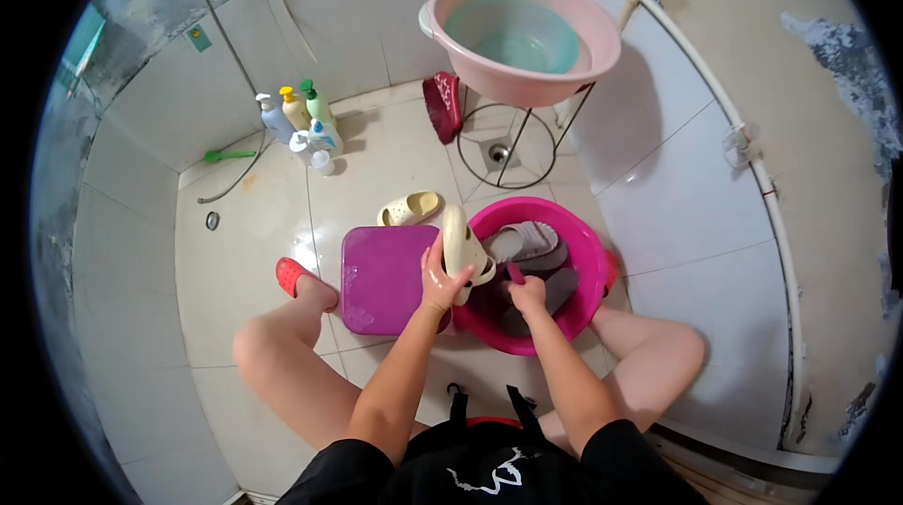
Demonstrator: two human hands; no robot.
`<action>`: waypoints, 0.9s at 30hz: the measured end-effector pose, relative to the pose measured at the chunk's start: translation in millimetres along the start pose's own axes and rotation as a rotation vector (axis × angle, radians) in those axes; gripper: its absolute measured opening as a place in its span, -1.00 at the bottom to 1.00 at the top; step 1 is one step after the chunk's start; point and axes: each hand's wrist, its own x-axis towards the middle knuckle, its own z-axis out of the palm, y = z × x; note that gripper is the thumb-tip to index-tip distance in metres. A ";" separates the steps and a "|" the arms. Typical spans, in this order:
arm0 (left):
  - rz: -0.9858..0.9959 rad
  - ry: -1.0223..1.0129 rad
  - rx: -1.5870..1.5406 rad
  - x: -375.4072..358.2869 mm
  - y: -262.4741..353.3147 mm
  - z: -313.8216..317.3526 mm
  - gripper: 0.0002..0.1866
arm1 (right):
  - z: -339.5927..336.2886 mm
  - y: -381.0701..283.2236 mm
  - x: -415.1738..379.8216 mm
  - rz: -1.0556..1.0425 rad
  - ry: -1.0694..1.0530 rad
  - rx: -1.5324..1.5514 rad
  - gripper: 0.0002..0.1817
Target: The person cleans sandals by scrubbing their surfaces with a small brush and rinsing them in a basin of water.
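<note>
My left hand (440,279) is closed round a cream clog (464,256), held up between a purple stool (386,279) and a bright pink basin (591,242). Over that basin, my right hand (527,294) grips the handle of a pinkish-purple brush (514,273); its far end is hard to make out. Grey shoes (538,244) lie inside the basin, partly behind my right hand. On the tiles just behind the stool rests a second cream clog (410,209).
A light pink basin of water (527,82) stands on a wire rack (508,187) over a floor drain. Several bottles (293,110), a green brush (229,156) and a dark red shoe (442,108) are near the back wall. Red clogs (293,275) are on my feet.
</note>
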 end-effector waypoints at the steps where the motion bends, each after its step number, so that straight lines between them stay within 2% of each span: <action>1: -0.189 -0.053 -0.227 6.1 10.5 -5.9 -0.11 | -4.3 -3.4 -3.5 -0.166 0.170 0.167 -0.53; 2: -0.284 -0.076 -0.462 7.8 21.6 -10.8 -0.19 | -7.9 -6.9 -6.2 -0.336 0.331 0.334 -0.51; 3: -0.272 -0.059 -0.471 12.1 33.7 -19.8 -0.19 | -29.7 -31.1 -26.5 -0.366 0.281 0.433 -0.46; 4: -0.365 -0.091 -0.576 12.4 43.0 -28.3 -0.20 | -57.8 -65.0 -59.4 -0.391 0.223 0.529 -0.42; 5: -0.462 -0.124 -0.681 7.8 48.1 -35.1 -0.21 | -69.6 -84.5 -79.4 -0.403 0.217 0.523 -0.42; 7: -0.444 -0.125 -0.651 -4.3 53.9 -47.1 -0.14 | -80.2 -117.5 -111.6 -0.925 0.343 0.369 -0.52; 9: -0.474 -0.146 -0.595 -24.1 65.1 -59.6 -0.23 | -79.9 -141.3 -145.4 -1.088 0.238 0.241 -0.53; 10: -0.485 -0.155 -0.509 -30.3 64.2 -65.4 -0.18 | -79.2 -151.4 -158.7 -1.191 0.138 0.186 -0.52; 11: -0.486 -0.143 -0.512 -39.6 64.2 -68.8 -0.18 | -76.0 -158.8 -167.8 -1.193 0.054 0.083 -0.56; 13: -0.515 -0.198 -0.716 -56.0 74.9 -79.7 -0.17 | -63.1 -167.1 -148.8 -1.148 0.171 -0.066 -0.61; 14: -0.418 -0.128 -0.719 -66.5 73.0 -81.9 -0.05 | -65.4 -174.2 -135.0 -1.085 0.248 -0.071 -0.64; 15: -0.364 -0.156 -0.657 -76.0 84.0 -93.9 -0.03 | -71.9 -180.9 -124.5 -0.905 0.231 -0.101 -0.68; 17: -0.398 -0.150 -0.664 -83.9 82.5 -99.6 -0.02 | -58.8 -170.1 -87.9 -0.932 0.225 0.187 -0.72; 19: -0.387 -0.102 -0.634 -80.4 75.0 -110.7 -0.01 | -64.7 -178.3 -147.8 -0.982 0.181 0.241 -0.71; 21: -0.390 -0.071 -0.607 -82.0 71.1 -114.2 -0.01 | -56.8 -171.8 -186.5 -1.206 0.064 0.112 -0.68; 24: -0.332 -0.118 -0.714 -84.0 72.0 -113.9 0.01 | -53.0 -171.0 -150.3 -1.005 0.113 0.157 -0.66; 25: -0.249 -0.124 -0.685 -85.2 74.5 -111.8 0.00 | -56.5 -170.0 -135.9 -0.913 0.125 0.144 -0.67; 26: -0.167 -0.132 -0.654 -86.5 77.0 -111.2 0.00 | -55.1 -166.4 -121.8 -0.946 0.111 0.272 -0.69; 27: -0.083 -0.135 -0.624 -85.9 79.8 -112.5 0.00 | -53.2 -163.5 -116.6 -0.903 -0.037 0.502 -0.69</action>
